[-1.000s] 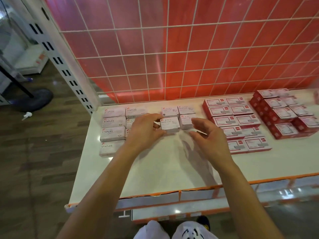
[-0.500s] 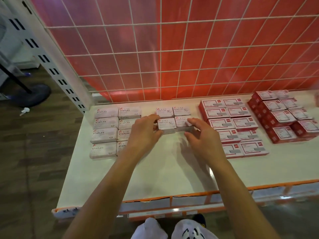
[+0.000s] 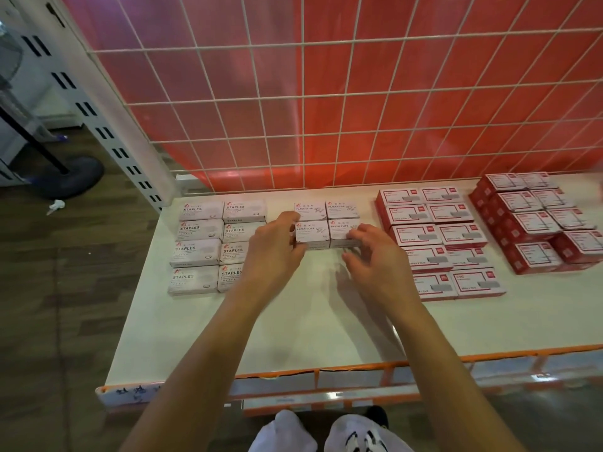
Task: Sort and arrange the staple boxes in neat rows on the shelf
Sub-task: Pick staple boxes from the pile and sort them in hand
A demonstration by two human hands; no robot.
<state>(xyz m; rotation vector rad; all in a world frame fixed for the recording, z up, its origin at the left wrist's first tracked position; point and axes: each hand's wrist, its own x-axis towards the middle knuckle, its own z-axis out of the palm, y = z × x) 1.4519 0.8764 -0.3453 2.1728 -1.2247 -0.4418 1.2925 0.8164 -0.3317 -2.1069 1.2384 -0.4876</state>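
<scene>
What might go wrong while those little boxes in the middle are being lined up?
The left hand grips and the right hand touches the front paper clip boxes; uneven pressure might skew the row. The left wrist passes close over the staples boxes and may nudge them out of line.

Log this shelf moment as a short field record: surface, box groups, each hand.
surface: white shelf, backed by a red wire-grid panel
left group: white cardboard STAPLES boxes, two columns of four
middle group: white cardboard PAPER CLIPS boxes, two-by-two block
right groups: red white-labelled boxes in two columns; beyond them, a stacked red block
left hand: grips the left end of the front-left PAPER CLIPS box
right hand: fingertips touch the front-right PAPER CLIPS box
</scene>
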